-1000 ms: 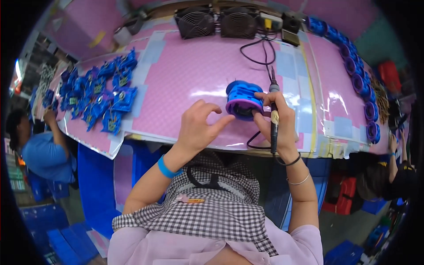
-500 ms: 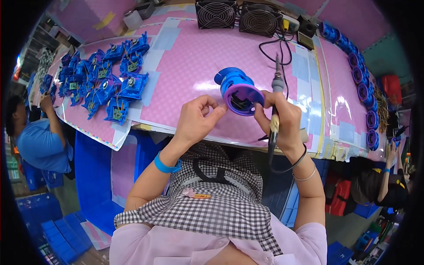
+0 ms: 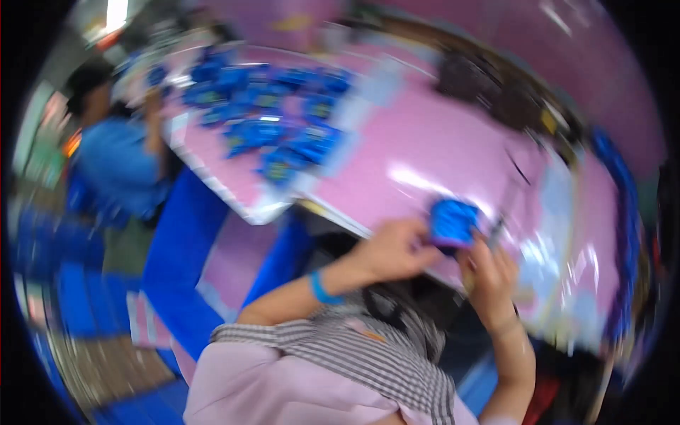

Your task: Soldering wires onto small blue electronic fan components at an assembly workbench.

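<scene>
Housing [image 3: 453,221] — one, blue — sits clamped in right hand [image 3: 490,275], left hand [image 3: 397,248] alongside, grip too blurred to tell.

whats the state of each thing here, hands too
right hand, closed, soldering iron in its grip
left hand, fingers bent beside blue housing; contact too blurred to tell
blue housing, at the right hand's fingertips
soldering iron, pointing toward the back; hot or not, unclear
blue parts, spread out, unheld
dark fans, upright; running or not, unclear
blue wristband, worn
</scene>
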`<move>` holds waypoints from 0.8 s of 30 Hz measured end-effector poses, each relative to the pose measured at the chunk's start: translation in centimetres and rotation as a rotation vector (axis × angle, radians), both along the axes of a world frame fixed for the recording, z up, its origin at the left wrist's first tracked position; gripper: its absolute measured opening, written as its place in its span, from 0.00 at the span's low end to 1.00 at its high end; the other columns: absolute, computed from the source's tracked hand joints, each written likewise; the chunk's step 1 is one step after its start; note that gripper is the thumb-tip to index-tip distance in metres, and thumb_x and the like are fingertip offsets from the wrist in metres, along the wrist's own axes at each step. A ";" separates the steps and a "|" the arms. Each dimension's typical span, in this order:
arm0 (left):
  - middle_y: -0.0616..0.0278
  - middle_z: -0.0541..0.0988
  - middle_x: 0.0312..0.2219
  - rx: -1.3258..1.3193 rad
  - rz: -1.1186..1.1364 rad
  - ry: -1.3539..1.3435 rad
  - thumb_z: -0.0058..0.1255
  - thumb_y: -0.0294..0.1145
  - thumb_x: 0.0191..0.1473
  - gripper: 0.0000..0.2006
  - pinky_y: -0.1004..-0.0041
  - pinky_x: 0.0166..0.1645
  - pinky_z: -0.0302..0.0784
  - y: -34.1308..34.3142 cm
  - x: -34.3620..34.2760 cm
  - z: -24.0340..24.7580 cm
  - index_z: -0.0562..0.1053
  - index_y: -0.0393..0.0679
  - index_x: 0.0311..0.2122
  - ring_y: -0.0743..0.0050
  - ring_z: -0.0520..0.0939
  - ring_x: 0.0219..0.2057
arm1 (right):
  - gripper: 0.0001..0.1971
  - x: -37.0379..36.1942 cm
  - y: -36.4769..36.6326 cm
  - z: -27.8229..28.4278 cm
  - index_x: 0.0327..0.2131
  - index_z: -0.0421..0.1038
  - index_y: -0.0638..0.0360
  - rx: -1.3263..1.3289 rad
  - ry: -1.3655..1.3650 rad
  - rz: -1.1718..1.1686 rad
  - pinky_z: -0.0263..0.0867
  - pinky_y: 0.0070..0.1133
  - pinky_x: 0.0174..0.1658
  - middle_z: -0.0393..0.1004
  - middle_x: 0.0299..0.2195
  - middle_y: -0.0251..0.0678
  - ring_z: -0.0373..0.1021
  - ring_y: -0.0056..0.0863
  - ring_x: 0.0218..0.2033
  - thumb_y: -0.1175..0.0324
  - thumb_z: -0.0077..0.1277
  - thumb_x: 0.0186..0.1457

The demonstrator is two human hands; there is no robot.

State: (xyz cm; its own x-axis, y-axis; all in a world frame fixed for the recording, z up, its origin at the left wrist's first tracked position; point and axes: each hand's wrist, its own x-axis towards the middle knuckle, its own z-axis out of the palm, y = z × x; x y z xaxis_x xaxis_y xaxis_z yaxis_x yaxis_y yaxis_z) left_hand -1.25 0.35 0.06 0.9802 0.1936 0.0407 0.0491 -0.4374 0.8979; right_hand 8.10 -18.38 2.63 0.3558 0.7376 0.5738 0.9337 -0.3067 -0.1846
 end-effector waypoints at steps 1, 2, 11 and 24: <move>0.46 0.76 0.26 0.123 0.021 -0.080 0.54 0.35 0.44 0.12 0.61 0.35 0.75 0.0 -0.1 -0.8 0.73 0.37 0.32 0.49 0.79 0.30 | 0.12 -0.7 0.1 0.5 0.37 0.73 0.64 -0.020 0.048 -0.035 0.64 0.28 0.24 0.72 0.22 0.41 0.69 0.35 0.21 0.80 0.57 0.44; 0.45 0.75 0.25 0.125 0.011 -0.169 0.51 0.32 0.44 0.10 0.57 0.36 0.73 -0.4 0.5 -1.5 0.72 0.37 0.30 0.43 0.77 0.30 | 0.05 -0.7 -0.9 0.7 0.29 0.69 0.64 -0.097 0.168 -0.029 0.66 0.33 0.29 0.75 0.35 0.50 0.70 0.43 0.27 0.78 0.54 0.47; 0.43 0.75 0.25 0.077 0.125 -0.078 0.56 0.29 0.43 0.09 0.55 0.37 0.71 0.2 -1.3 -2.3 0.72 0.33 0.28 0.42 0.77 0.32 | 0.10 4.1 -0.2 3.7 0.24 0.59 0.62 0.011 0.273 -0.141 0.53 0.23 0.21 0.59 0.16 0.38 0.59 0.26 0.18 0.84 0.50 0.46; 0.64 0.77 0.19 0.224 0.346 -0.103 0.61 0.33 0.47 0.10 0.77 0.26 0.67 5.5 -1.8 0.0 0.76 0.38 0.22 0.81 0.73 0.20 | 0.13 8.3 0.3 0.9 0.33 0.69 0.63 0.151 0.361 -0.150 0.64 0.22 0.27 0.66 0.20 0.38 0.67 0.29 0.21 0.74 0.62 0.45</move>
